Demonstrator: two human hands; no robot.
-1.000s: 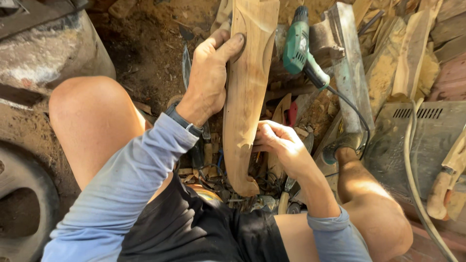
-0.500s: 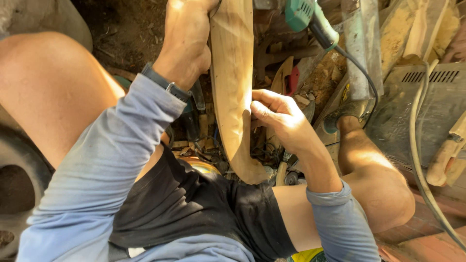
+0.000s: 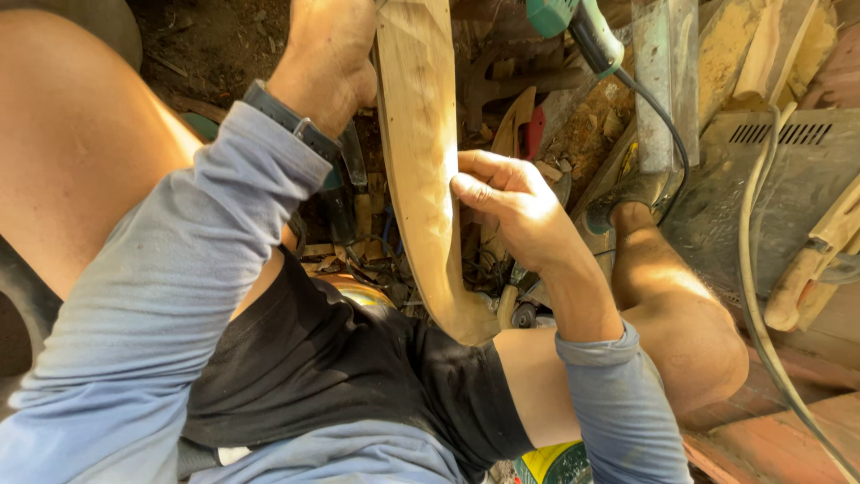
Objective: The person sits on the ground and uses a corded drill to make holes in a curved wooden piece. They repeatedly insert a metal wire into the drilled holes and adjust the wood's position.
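My right hand (image 3: 511,202) has its grip closed on the right edge of a long curved wooden piece (image 3: 421,161), whose rounded lower end rests by my thigh, just below this grip. Further up, my left hand (image 3: 327,54) has its grip clamped on the left side of the same piece. Beyond my right grip, up and to the right, lies a green power tool (image 3: 573,22) with its black cable (image 3: 667,134).
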